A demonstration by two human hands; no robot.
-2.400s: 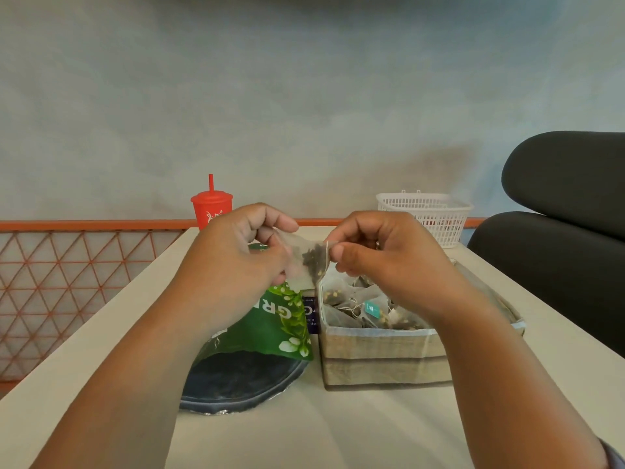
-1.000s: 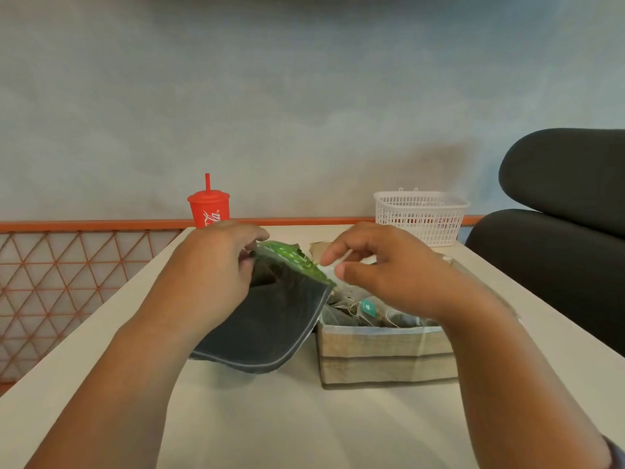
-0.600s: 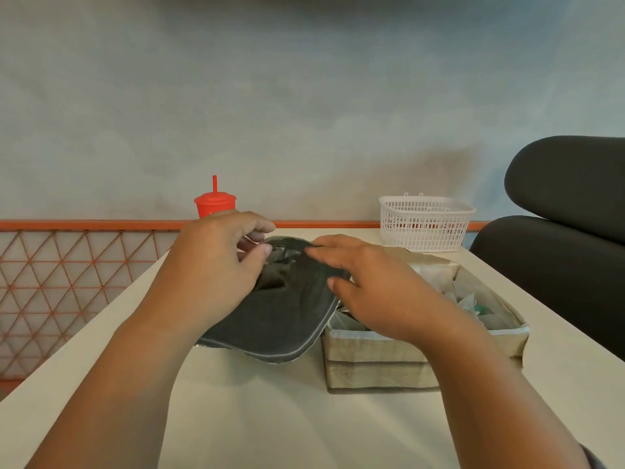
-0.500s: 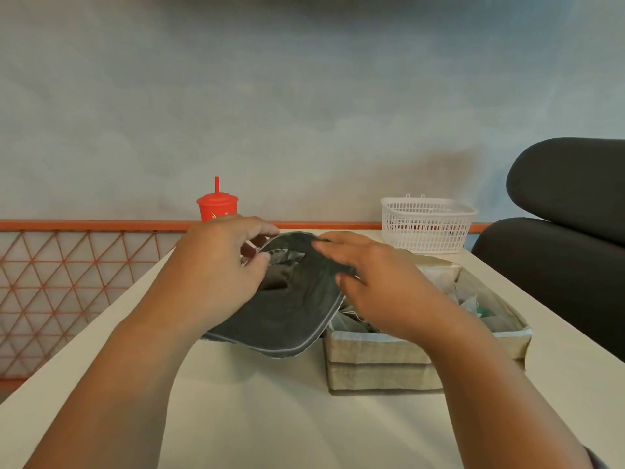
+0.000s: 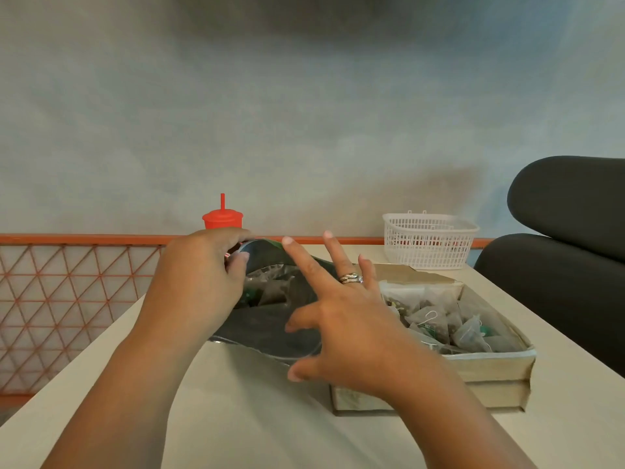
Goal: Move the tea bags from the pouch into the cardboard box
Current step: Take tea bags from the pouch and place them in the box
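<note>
No wording can be read anywhere. The small green tags [image 5: 485, 330] on the tea bags [image 5: 436, 319] in the cardboard box [image 5: 490, 367] are too tiny to make out. The left hand [image 5: 199, 282] hides the red cup's [image 5: 222, 220] front. The pouch [image 5: 263, 330] shows only a green sliver without letters.

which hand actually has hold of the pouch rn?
The left hand: its fingers curl round the pouch rim. The right hand, the ringed one, is spread open over the pouch, gripping nothing.

Red cup [image 5: 222, 220] behind left hand [image 5: 199, 286], box [image 5: 490, 370] corner behind right hand [image 5: 351, 333]
</note>
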